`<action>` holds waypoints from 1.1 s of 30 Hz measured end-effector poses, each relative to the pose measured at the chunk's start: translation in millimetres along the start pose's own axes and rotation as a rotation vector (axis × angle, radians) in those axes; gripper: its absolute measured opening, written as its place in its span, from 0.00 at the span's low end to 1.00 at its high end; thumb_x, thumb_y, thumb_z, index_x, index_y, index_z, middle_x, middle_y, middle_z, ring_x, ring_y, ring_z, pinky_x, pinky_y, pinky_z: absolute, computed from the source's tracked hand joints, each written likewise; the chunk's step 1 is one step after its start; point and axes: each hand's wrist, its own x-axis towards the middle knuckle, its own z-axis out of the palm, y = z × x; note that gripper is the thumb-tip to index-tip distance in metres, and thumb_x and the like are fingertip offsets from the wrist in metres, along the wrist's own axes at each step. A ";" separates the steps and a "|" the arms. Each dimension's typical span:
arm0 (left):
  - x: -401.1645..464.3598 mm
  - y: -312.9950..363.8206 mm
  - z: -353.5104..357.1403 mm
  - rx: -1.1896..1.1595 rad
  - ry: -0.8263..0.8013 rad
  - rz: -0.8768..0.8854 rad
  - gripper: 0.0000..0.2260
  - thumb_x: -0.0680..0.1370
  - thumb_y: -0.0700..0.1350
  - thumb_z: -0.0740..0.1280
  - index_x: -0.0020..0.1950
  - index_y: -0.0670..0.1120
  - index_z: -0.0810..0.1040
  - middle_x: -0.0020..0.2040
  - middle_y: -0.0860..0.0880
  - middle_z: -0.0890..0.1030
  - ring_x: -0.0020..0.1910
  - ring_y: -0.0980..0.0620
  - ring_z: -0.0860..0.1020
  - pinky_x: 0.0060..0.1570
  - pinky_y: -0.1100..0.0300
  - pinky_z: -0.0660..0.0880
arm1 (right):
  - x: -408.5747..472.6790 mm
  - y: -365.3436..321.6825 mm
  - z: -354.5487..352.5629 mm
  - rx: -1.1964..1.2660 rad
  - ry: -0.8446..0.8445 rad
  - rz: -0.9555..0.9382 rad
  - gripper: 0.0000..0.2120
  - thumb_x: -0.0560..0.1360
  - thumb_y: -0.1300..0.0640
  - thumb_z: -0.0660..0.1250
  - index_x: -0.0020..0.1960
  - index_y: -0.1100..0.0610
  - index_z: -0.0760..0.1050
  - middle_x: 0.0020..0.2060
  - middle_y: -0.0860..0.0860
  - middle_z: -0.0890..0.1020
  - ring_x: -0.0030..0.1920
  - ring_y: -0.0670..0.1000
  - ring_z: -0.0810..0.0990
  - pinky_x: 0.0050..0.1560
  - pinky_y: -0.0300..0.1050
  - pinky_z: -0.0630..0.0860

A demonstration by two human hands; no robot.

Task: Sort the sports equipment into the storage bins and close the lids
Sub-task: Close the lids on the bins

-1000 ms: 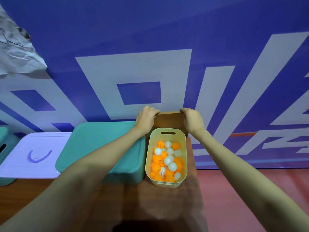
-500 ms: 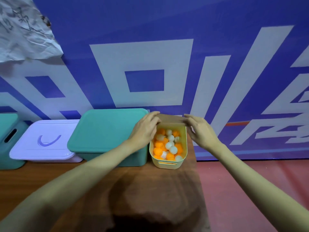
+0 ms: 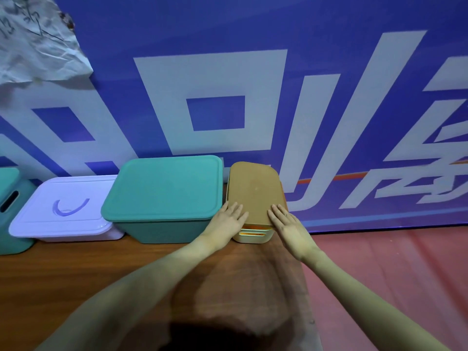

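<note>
Both your hands are flat on the brown lid (image 3: 254, 192), left hand (image 3: 226, 222) at its near-left corner, right hand (image 3: 288, 228) at its near-right, fingers straight, pressing and not clutching: no grip closed on anything. The lid lies over the small cream bin (image 3: 254, 235), which stands at the right end of the table (image 3: 76, 274), close beside the teal bin (image 3: 162, 224).

Here's the risk. At the near edge there's a sliver of orange showing between lid and rim, so to my eye it isn't fully seated at the front. Push only on the near corners and the far edge could lift, or the lid could skate backward toward the blue banner (image 3: 329, 97). The bin also stands right by the table's right edge, with red floor (image 3: 379, 274) beyond; a sideways shove from your left hand could nudge it that way. And if whatever is orange inside stands proud of the rim, the lid won't settle however hard you lean.

Now the containers. The cream bin shows orange through its front handle slot and under the lid; what it is I can't tell from here. The teal bin has its teal lid on, contents hidden. The white bin (image 3: 65, 211) beside it is lidded too. A further teal bin (image 3: 10, 211) at the far left is cut off by the frame.
</note>
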 end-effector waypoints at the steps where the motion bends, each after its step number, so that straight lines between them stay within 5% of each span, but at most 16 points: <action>1: 0.7 1.6 1.5 0.027 -0.025 0.016 0.28 0.80 0.32 0.57 0.78 0.41 0.51 0.77 0.36 0.54 0.77 0.39 0.53 0.75 0.47 0.47 | -0.5 -0.1 3.1 0.005 0.002 0.002 0.28 0.79 0.69 0.55 0.77 0.59 0.53 0.77 0.57 0.54 0.77 0.57 0.51 0.74 0.53 0.58; 6: -1.6 3.5 7.6 0.070 -0.091 0.027 0.29 0.79 0.30 0.57 0.78 0.39 0.49 0.77 0.35 0.52 0.77 0.37 0.51 0.74 0.48 0.52 | 1.3 0.6 12.7 -0.034 -0.003 -0.006 0.28 0.74 0.65 0.68 0.73 0.62 0.65 0.71 0.60 0.68 0.72 0.60 0.66 0.65 0.55 0.72; 9: -1.8 4.3 8.7 0.070 -0.110 0.019 0.28 0.80 0.31 0.55 0.78 0.39 0.48 0.77 0.35 0.51 0.77 0.37 0.50 0.75 0.48 0.52 | 5.0 -1.4 12.2 -0.065 0.011 -0.021 0.27 0.71 0.55 0.74 0.66 0.63 0.72 0.65 0.60 0.75 0.66 0.61 0.74 0.58 0.54 0.78; 14: -8.8 6.3 10.7 0.025 -0.093 0.000 0.27 0.80 0.31 0.55 0.78 0.39 0.49 0.78 0.36 0.50 0.78 0.39 0.48 0.75 0.50 0.49 | 12.2 -5.6 13.9 -0.142 0.043 -0.042 0.26 0.63 0.53 0.80 0.57 0.63 0.79 0.56 0.60 0.81 0.57 0.61 0.80 0.46 0.51 0.82; 18: -21.7 8.6 18.0 -0.306 0.072 -0.208 0.23 0.81 0.37 0.57 0.76 0.42 0.60 0.76 0.43 0.61 0.76 0.45 0.59 0.74 0.54 0.56 | 13.1 -2.6 15.9 -0.143 0.104 -0.063 0.24 0.64 0.54 0.79 0.56 0.63 0.79 0.56 0.60 0.81 0.57 0.61 0.80 0.43 0.51 0.82; 21: -34.5 15.7 19.6 -0.524 0.247 -0.393 0.17 0.80 0.42 0.58 0.68 0.41 0.70 0.64 0.45 0.74 0.64 0.48 0.72 0.63 0.56 0.70 | 12.0 -3.0 14.3 -0.096 0.119 -0.047 0.24 0.65 0.55 0.78 0.58 0.63 0.78 0.57 0.59 0.80 0.59 0.61 0.79 0.44 0.52 0.82; 25: -27.1 25.0 23.9 -0.770 0.163 -0.663 0.16 0.81 0.47 0.61 0.64 0.39 0.73 0.56 0.43 0.79 0.57 0.45 0.78 0.54 0.55 0.74 | 9.0 0.2 10.8 0.082 0.115 -0.033 0.21 0.70 0.51 0.75 0.58 0.62 0.78 0.60 0.59 0.78 0.61 0.62 0.76 0.53 0.54 0.79; 30: 1.1 24.5 36.5 -1.148 0.111 -0.855 0.21 0.81 0.53 0.59 0.66 0.40 0.73 0.61 0.43 0.80 0.62 0.43 0.76 0.61 0.49 0.72 | 27.1 -3.0 6.1 0.427 0.215 0.254 0.11 0.77 0.52 0.66 0.48 0.61 0.79 0.69 0.60 0.65 0.70 0.58 0.65 0.66 0.52 0.69; 33: 13.1 31.9 30.7 -1.251 0.194 -0.961 0.21 0.82 0.52 0.59 0.67 0.39 0.73 0.62 0.42 0.79 0.63 0.42 0.75 0.62 0.47 0.71 | 47.2 -2.4 4.1 0.583 0.132 0.430 0.16 0.78 0.55 0.64 0.62 0.62 0.70 0.73 0.61 0.58 0.71 0.61 0.64 0.65 0.52 0.69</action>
